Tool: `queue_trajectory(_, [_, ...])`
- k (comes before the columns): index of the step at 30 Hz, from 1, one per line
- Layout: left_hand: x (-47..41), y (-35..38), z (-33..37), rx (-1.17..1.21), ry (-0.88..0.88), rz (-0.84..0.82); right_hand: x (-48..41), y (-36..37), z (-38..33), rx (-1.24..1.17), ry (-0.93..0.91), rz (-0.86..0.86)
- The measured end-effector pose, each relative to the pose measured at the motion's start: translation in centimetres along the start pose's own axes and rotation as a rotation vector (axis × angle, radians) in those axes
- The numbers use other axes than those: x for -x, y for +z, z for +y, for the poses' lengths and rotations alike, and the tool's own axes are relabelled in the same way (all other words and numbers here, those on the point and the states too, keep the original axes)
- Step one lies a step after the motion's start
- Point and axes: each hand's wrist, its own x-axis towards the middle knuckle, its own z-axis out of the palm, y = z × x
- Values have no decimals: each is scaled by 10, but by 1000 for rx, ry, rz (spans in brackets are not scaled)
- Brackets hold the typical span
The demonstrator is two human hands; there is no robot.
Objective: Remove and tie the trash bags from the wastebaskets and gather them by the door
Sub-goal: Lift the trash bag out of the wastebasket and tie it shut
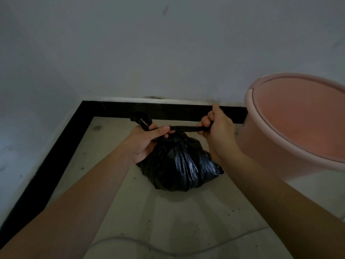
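Observation:
A full black trash bag (179, 165) sits on the pale floor in a room corner. Its neck is twisted into two strands. My left hand (144, 142) grips one strand, whose loose end sticks up beyond the fist. My right hand (217, 130) grips the other strand and holds it taut to the right, level with the bag's top. A pink wastebasket (291, 128) stands to the right of the bag, its open mouth showing a bare pink inside with no liner.
White walls meet in a corner, with a black skirting board (71, 139) along their base. The pale floor (168, 221) is speckled with dark spots. The wastebasket stands close beside my right forearm.

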Motion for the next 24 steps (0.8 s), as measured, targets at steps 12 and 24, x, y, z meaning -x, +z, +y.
queue_trajectory(12, [1, -2, 16, -264, 103, -122, -5, -31, 27, 495, 296, -301])
queue_trajectory(24, [8, 8, 15, -602, 168, -127, -23, -32, 22, 931, -36, -794])
